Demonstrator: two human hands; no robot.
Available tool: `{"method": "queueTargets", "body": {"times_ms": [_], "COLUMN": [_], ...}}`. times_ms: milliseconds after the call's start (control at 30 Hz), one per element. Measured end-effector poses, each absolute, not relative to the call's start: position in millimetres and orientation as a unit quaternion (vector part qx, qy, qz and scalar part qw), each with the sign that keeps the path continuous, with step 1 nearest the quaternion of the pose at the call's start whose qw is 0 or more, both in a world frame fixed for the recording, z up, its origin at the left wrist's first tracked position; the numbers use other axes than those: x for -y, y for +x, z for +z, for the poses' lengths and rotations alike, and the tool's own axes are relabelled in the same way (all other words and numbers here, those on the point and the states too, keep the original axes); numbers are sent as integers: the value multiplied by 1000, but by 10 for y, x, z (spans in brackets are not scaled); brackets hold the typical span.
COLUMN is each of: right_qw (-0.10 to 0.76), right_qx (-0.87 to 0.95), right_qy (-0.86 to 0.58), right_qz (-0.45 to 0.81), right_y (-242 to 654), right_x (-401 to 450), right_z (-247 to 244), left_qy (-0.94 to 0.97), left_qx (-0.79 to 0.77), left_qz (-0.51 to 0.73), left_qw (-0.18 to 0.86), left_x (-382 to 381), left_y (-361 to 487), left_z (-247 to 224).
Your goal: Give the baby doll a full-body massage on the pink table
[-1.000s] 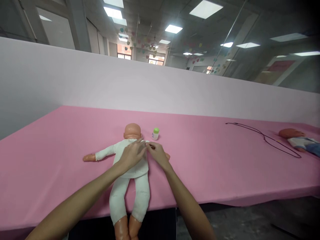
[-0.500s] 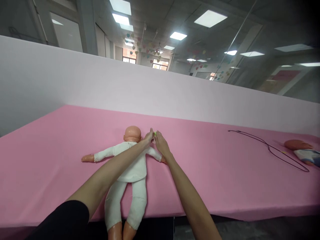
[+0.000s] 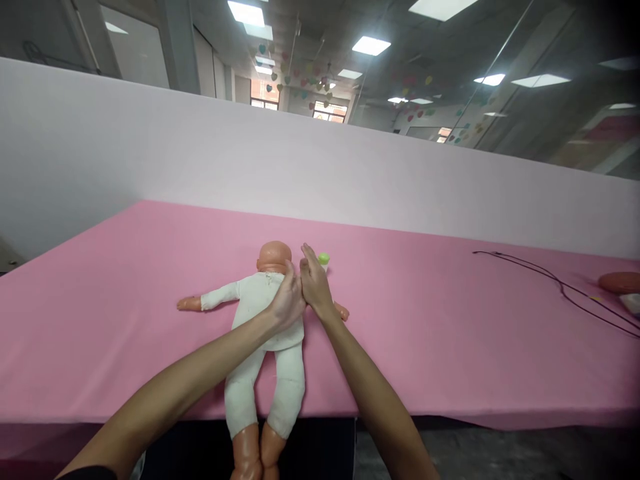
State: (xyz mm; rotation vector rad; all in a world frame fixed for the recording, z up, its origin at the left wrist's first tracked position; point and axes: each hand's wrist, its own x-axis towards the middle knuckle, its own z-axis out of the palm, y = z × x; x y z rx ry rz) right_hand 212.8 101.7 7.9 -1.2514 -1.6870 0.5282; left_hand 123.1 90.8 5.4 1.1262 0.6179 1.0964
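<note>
A baby doll [image 3: 257, 307] in a white knit outfit lies on its back on the pink tablecloth [image 3: 440, 353], with its bare plastic head [image 3: 275, 257] away from me. My left hand [image 3: 287, 301] crosses over and rests on the doll's upper chest, just below the neck. My right hand [image 3: 314, 283] stands beside it with fingers pointing up, over the doll's shoulder. A small bottle with a green cap [image 3: 323, 259] stands just past my right fingers, its body mostly hidden by that hand.
A thin black cord [image 3: 530, 264] lies in loose curves on the cloth to the right. A second doll's head [image 3: 614, 283] lies at the right edge. A pale panel [image 3: 300, 167] stands behind the table.
Both hands have dropped back from the green cap to the doll's chest and shoulder. The bottle and the doll keep their places on the cloth, while the view has shifted slightly.
</note>
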Motion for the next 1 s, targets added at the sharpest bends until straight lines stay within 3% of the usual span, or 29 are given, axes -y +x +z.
{"method": "queueTargets", "body": {"times_ms": [233,467,633,800,900,1000], "right_qw": [419,441,402,406,411,385], "right_qx": [800,755,834,811,803,837], "right_qy": [-412,-459,-369,-407,-420,-376], "right_qz": [121,159,78,109,105,98], "right_y": [1613,1736,1486,1556,1592,1522], "right_x": [-517,-638,-310,-468,-445,-268], "right_z": [12,4,-113,21,-111,-276], "left_qy": [521,439,497,506,446,479], "left_qx": [-350,-254,-369,-343,-286,-299], "left_qz": [532,521,604,517,527,565], "left_qw": [568,687,502,600,665,602], "left_x": [-717,-434,-339,-246,-323,-451], "left_y": [1053,837,1061,902,619,504], "left_z": [91,167,112,-41,-29,-23]}}
